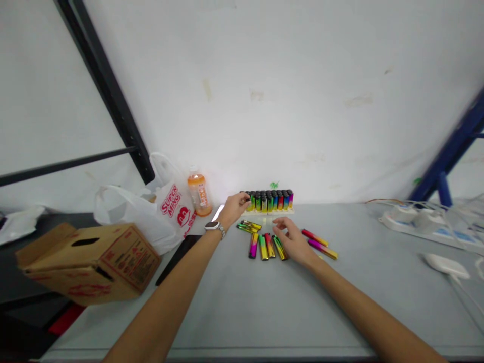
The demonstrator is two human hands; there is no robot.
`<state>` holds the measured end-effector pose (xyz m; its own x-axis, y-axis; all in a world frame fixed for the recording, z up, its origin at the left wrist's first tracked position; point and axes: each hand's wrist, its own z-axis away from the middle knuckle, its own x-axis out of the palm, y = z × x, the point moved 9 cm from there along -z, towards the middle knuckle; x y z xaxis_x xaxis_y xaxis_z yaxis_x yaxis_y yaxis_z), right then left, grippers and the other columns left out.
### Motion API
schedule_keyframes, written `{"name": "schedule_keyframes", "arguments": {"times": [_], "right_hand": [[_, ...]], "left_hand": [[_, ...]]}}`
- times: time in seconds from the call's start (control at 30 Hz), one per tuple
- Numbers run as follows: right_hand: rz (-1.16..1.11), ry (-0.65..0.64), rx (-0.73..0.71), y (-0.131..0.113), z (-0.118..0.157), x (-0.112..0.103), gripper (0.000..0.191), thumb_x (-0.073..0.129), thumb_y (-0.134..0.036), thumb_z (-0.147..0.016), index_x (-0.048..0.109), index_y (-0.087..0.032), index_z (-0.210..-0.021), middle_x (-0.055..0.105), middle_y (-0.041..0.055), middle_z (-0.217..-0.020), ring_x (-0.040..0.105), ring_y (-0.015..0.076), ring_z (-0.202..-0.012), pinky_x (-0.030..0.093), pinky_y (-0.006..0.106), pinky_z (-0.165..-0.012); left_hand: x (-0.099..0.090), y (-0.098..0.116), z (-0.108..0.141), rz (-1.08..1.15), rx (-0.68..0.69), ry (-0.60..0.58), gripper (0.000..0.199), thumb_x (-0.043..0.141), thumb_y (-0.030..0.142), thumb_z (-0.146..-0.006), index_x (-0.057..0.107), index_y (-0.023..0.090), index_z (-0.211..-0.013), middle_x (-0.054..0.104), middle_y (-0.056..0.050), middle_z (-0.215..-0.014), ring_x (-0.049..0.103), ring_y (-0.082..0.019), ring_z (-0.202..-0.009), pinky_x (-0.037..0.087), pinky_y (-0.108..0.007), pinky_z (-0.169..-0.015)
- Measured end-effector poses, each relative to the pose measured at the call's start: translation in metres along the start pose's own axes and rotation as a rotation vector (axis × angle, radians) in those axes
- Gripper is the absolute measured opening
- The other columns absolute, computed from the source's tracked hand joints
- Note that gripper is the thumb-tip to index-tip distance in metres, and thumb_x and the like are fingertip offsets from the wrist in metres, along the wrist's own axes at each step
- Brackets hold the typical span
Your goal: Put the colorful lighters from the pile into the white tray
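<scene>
Upright metallic rainbow lighters (275, 201) with black tops stand in rows in a pale tray (282, 212) against the wall. At the tray's left end, my left hand (235, 207), with a watch on its wrist, pinches a lighter (248, 200) by its top. My right hand (297, 243) hovers low over the table in front of the tray, fingers loosely bent and apart, with nothing visible in them. Left of it lie several loose lighters (263, 247), with a pair of crossed gold-green lighters (249, 226) behind. To its right are a red-yellow lighter (315, 237) and a purple-gold lighter (322, 249).
An orange drink bottle (199, 194), a white plastic bag (166, 217), a cardboard box (98, 264) and a dark flat object (177, 259) stand or lie on the left. A power strip (427, 224) and a white charger (446, 265) with cables lie on the right.
</scene>
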<state>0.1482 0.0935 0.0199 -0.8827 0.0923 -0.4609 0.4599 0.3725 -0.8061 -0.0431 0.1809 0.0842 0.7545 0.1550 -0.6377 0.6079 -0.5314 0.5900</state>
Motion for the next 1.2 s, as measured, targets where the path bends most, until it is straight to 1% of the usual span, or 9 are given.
{"name": "schedule_keyframes", "arguments": {"times": [0.1, 0.2, 0.5, 0.67, 0.87, 0.97, 1.07, 1.13, 1.2], "right_hand": [[0.039, -0.033, -0.041, -0.005, 0.001, 0.003, 0.024, 0.051, -0.036, -0.088, 0.061, -0.02, -0.102, 0.062, 0.0064, -0.098, 0.058, 0.0214, -0.096, 0.047, 0.035, -0.08], [0.056, -0.072, -0.044, -0.006, 0.001, 0.008, 0.02, 0.052, -0.032, -0.088, 0.063, -0.019, -0.099, 0.062, 0.0057, -0.096, 0.058, 0.0207, -0.095, 0.046, 0.034, -0.081], [0.091, -0.055, -0.011, -0.003, -0.004, -0.004, 0.018, 0.052, -0.031, -0.087, 0.065, -0.018, -0.091, 0.061, 0.0056, -0.093, 0.056, 0.0203, -0.087, 0.044, 0.036, -0.081], [0.116, -0.077, -0.026, -0.002, -0.005, -0.003, 0.016, 0.052, -0.03, -0.087, 0.063, -0.018, -0.085, 0.062, 0.0051, -0.088, 0.055, 0.02, -0.086, 0.043, 0.036, -0.082], [0.132, -0.08, -0.027, -0.002, -0.006, -0.003, 0.016, 0.051, -0.028, -0.087, 0.062, -0.018, -0.082, 0.062, 0.0051, -0.086, 0.055, 0.0202, -0.085, 0.042, 0.036, -0.082], [0.148, -0.082, -0.029, -0.001, -0.006, -0.003, 0.016, 0.051, -0.027, -0.087, 0.062, -0.017, -0.082, 0.062, 0.0052, -0.085, 0.055, 0.0202, -0.085, 0.042, 0.035, -0.082], [0.204, -0.076, -0.031, 0.001, -0.006, -0.002, 0.016, 0.051, -0.026, -0.087, 0.063, -0.017, -0.081, 0.061, 0.0053, -0.083, 0.055, 0.0204, -0.085, 0.041, 0.034, -0.082], [0.283, -0.068, -0.022, 0.002, -0.006, -0.003, 0.016, 0.053, -0.028, -0.087, 0.064, -0.018, -0.08, 0.061, 0.006, -0.083, 0.055, 0.0213, -0.086, 0.04, 0.035, -0.081], [0.391, -0.074, -0.008, 0.003, -0.004, -0.003, 0.018, 0.058, -0.034, -0.085, 0.065, -0.018, -0.079, 0.061, 0.0075, -0.085, 0.055, 0.0234, -0.088, 0.039, 0.036, -0.081]], "left_hand": [[0.013, -0.005, -0.008, -0.065, 0.031, -0.02, 0.016, 0.061, 0.024, -0.084, 0.069, 0.017, -0.096, 0.072, -0.005, -0.084, 0.066, -0.017, -0.075, 0.052, -0.029, -0.076], [0.02, -0.008, -0.016, -0.061, 0.032, -0.027, 0.018, 0.061, 0.025, -0.083, 0.069, 0.017, -0.096, 0.073, -0.005, -0.084, 0.066, -0.017, -0.075, 0.052, -0.028, -0.076], [0.016, -0.006, -0.039, -0.087, 0.091, -0.214, 0.012, 0.066, 0.022, -0.073, 0.074, 0.02, -0.082, 0.071, -0.002, -0.071, 0.061, -0.016, -0.064, 0.048, -0.025, -0.067], [0.022, 0.0, -0.039, -0.124, 0.153, -0.179, 0.013, 0.064, 0.022, -0.08, 0.077, 0.021, -0.084, 0.069, -0.004, -0.079, 0.064, -0.018, -0.074, 0.048, -0.028, -0.078], [0.033, 0.01, -0.018, -0.521, 0.213, -0.145, 0.032, 0.044, 0.023, -0.095, 0.071, 0.018, -0.11, 0.06, -0.009, -0.096, 0.059, -0.02, -0.086, 0.047, -0.032, -0.083], [0.03, 0.015, -0.008, -0.622, 0.232, -0.11, 0.036, 0.041, 0.018, -0.095, 0.066, 0.017, -0.12, 0.057, -0.011, -0.099, 0.055, -0.023, -0.094, 0.045, -0.035, -0.085], [0.027, 0.017, -0.003, -0.681, 0.234, -0.109, 0.042, 0.045, 0.014, -0.09, 0.061, 0.018, -0.129, 0.057, -0.013, -0.106, 0.052, -0.026, -0.099, 0.044, -0.039, -0.087], [0.025, 0.018, 0.0, -0.705, 0.222, -0.104, 0.047, 0.046, 0.013, -0.089, 0.056, 0.018, -0.134, 0.057, -0.014, -0.111, 0.052, -0.027, -0.101, 0.043, -0.04, -0.087], [0.021, 0.021, 0.003, -0.692, 0.201, -0.055, 0.05, 0.045, 0.013, -0.088, 0.051, 0.017, -0.138, 0.056, -0.014, -0.114, 0.052, -0.027, -0.103, 0.044, -0.04, -0.088]]}}
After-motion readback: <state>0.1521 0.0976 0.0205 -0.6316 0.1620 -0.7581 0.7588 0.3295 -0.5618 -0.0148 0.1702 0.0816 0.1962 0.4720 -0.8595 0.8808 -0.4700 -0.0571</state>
